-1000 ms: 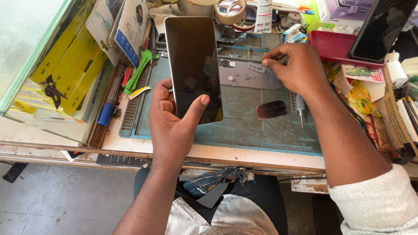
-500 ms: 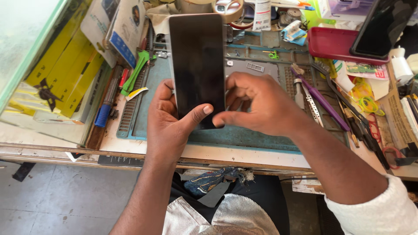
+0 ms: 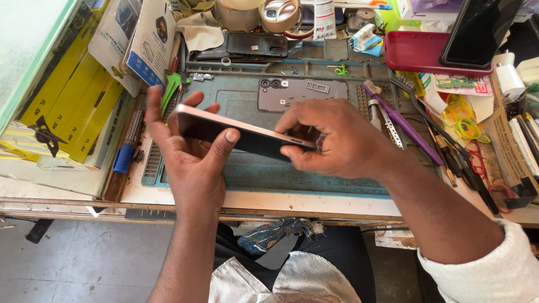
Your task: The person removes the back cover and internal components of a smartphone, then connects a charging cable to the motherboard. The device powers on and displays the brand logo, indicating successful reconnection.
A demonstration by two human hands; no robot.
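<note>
Two hands, phone (image 3: 241, 133) edge-on, left-right.

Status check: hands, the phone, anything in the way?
Left hand cradles the smartphone, tilted edge-on above the blue work mat. Right hand pinches its right end. Grey back cover lies on the mat behind, apart from both hands.
</note>
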